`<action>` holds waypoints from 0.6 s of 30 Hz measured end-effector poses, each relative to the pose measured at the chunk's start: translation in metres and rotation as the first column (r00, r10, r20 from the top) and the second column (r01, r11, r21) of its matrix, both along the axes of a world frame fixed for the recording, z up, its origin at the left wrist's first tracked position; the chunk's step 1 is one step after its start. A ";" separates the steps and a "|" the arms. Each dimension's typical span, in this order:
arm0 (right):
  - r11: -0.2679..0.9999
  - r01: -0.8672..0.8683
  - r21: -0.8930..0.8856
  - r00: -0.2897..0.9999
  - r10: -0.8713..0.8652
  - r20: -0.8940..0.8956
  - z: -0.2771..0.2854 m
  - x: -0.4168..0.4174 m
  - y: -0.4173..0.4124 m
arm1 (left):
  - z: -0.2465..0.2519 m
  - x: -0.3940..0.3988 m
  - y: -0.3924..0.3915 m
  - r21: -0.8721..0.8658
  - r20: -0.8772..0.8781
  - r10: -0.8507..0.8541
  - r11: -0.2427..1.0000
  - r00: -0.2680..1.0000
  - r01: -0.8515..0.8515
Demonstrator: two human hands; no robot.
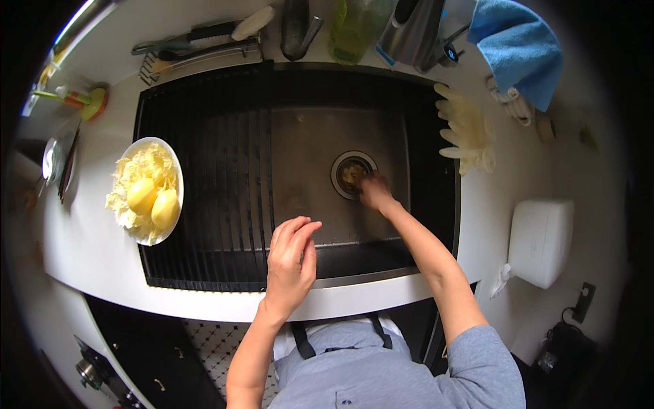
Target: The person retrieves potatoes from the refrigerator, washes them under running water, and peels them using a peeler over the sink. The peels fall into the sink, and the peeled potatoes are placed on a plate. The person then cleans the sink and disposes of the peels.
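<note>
My right hand reaches down into the sink, its fingers at the right rim of the drain strainer. Yellowish food scraps lie inside the strainer. The fingers are blurred and partly hidden, so whether they grip anything is unclear. Over the sink's front edge, my left hand is raised with bent fingers and holds nothing. A black slatted roll-up rack covers the sink's left part. Left of it, a white oval plate bears two peeled potatoes and shredded cabbage leaves.
Behind the sink stand a wire rack with brushes, a green bottle and a steel kettle. Pale rubber gloves lie at the right edge, below a blue cloth. A white container is farther right.
</note>
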State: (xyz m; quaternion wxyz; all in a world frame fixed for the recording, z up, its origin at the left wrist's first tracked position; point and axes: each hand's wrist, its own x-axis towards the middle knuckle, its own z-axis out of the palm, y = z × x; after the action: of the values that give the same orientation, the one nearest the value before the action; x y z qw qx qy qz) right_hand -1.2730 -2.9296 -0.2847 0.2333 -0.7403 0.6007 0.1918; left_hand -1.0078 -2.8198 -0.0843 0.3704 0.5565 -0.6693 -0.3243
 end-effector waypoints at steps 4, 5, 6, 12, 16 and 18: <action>0.960 -0.222 -0.173 0.975 0.224 -0.008 -0.023 -0.026 0.018 | 0.007 -0.007 0.023 0.045 0.012 0.068 0.997 0.998 -0.069; 0.952 -0.246 -0.184 0.969 0.247 -0.020 -0.034 -0.028 0.016 | 0.008 -0.008 0.029 0.045 0.022 0.080 0.996 0.997 -0.081; 0.941 -0.274 -0.198 0.961 0.273 -0.037 -0.041 -0.030 0.013 | 0.008 -0.011 0.035 0.039 0.027 0.101 0.994 0.994 -0.102; 0.886 -0.430 -0.174 0.902 0.418 -0.106 -0.043 -0.035 0.003 | 0.016 -0.027 0.072 0.006 0.044 0.188 0.982 0.981 -0.189; 0.889 -0.437 -0.135 0.899 0.431 -0.076 -0.030 -0.030 -0.003 | 0.025 -0.036 0.094 -0.017 0.068 0.229 0.973 0.971 -0.229; 0.898 -0.405 -0.174 0.899 0.425 0.102 -0.021 -0.038 -0.004 | 0.027 -0.039 0.105 -0.020 0.069 0.269 0.963 0.961 -0.268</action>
State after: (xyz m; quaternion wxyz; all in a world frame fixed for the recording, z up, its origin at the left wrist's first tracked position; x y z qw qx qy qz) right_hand -1.3110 -2.9340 -0.3057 0.1720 -0.8781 0.4238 0.1404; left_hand -1.0470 -2.7151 -0.0571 0.3899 0.6514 -0.6021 -0.2473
